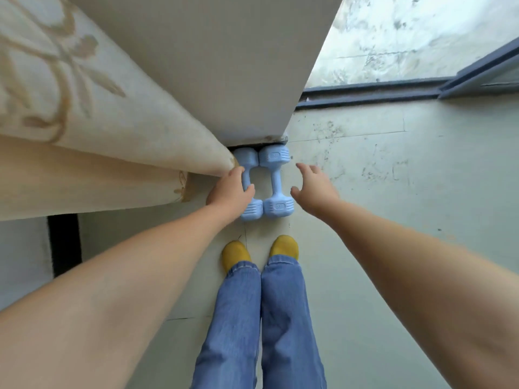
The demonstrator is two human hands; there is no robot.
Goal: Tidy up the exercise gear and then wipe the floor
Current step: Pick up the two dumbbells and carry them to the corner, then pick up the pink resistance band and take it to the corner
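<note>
You are standing on a pale, scuffed tiled floor (pixel 365 169). Two light blue dumbbells (pixel 276 182) lie on it side by side, touching, at the foot of a wall corner. Your yellow slippers (pixel 284 246) rest just behind them.

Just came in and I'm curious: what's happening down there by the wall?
A person is bending over two light blue dumbbells lying side by side on the floor at the foot of a wall. The left hand grips the handle of the left dumbbell. The right hand is open beside the right dumbbell, not touching it. A cream curtain hangs close on the left.
</note>
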